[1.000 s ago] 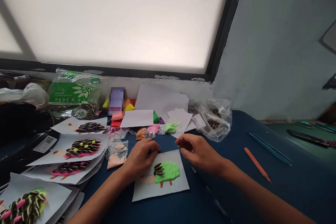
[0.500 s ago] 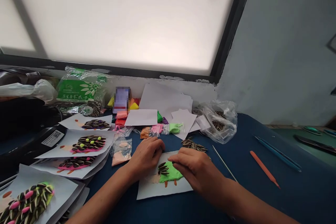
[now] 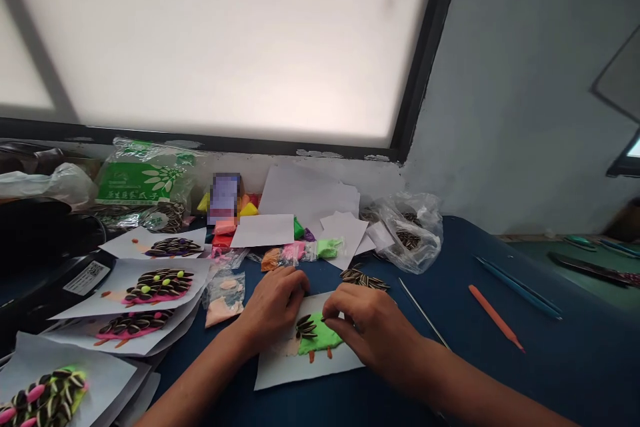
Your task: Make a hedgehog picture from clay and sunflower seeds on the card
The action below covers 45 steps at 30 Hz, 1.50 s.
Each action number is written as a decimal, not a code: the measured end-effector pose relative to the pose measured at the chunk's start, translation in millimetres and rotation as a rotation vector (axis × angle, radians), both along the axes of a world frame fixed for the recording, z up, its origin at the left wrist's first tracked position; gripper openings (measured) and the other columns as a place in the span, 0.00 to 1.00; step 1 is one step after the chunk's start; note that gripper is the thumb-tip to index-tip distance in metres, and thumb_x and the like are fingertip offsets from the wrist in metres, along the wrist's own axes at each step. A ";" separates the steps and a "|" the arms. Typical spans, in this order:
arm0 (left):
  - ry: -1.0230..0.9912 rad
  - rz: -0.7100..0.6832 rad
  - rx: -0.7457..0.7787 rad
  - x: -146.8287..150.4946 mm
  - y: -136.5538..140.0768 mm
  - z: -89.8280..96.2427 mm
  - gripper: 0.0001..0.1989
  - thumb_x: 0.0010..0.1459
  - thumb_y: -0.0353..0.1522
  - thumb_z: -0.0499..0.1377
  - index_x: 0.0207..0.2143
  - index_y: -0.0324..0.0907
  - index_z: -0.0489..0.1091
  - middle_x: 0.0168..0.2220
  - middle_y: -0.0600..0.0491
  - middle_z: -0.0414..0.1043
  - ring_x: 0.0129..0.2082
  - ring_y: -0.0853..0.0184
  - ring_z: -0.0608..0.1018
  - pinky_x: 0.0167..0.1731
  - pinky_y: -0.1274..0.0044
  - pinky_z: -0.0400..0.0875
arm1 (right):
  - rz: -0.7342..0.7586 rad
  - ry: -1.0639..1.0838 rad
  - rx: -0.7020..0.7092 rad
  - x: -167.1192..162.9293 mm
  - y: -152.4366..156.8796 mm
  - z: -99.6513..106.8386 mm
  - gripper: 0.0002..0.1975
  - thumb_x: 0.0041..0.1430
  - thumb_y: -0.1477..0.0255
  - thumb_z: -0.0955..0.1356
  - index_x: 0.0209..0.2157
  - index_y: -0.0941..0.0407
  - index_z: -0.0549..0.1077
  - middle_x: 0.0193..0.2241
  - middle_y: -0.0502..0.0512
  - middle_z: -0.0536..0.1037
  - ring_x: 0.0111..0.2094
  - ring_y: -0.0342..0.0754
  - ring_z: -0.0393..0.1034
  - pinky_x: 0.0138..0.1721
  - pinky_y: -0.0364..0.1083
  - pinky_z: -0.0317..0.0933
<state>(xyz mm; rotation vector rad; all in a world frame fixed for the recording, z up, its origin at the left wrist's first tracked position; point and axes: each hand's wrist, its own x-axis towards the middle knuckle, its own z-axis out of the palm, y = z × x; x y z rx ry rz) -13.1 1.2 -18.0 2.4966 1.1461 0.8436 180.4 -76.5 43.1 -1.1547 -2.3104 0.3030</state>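
Note:
A white sheet of paper [image 3: 273, 373] lies on the blue table, bearing a flat patch of bright green clay [image 3: 317, 340], a pale clay part at its left and two brown legs below. Several striped sunflower seeds [image 3: 306, 327] stick in the left part of the green. My left hand [image 3: 275, 303] rests on the paper's upper left edge, fingers curled together and holding it down. Over the green clay's right side, my right hand [image 3: 370, 327] pinches a sunflower seed [image 3: 324, 318] between thumb and fingertips; most of it is hidden. Behind that hand lies a loose seed pile [image 3: 364, 278].
Finished seed-and-clay pictures [image 3: 157, 283] are stacked at left. Clay packets [image 3: 225, 300], blank papers [image 3: 310, 190] and a phone [image 3: 224, 197] stand behind. A seed bag [image 3: 410, 233], metal rod [image 3: 423, 310], orange pen [image 3: 495, 317] and blue tool [image 3: 520, 287] lie right.
My right hand has lowered its fingertips toward the green clay, and the pinched seed now shows at their tips. My left hand stays on the paper. The whole view has shifted slightly.

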 end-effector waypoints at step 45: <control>-0.035 0.031 -0.018 1.2 -0.6 1.3 0.08 0.58 0.26 0.50 0.30 0.43 0.68 0.32 0.52 0.71 0.34 0.63 0.72 0.35 0.73 0.62 | 0.087 0.082 0.076 -10.9 -7.3 -18.0 0.09 0.63 0.79 0.64 0.32 0.57 0.74 0.28 0.52 0.73 0.28 0.43 0.67 0.30 0.40 0.58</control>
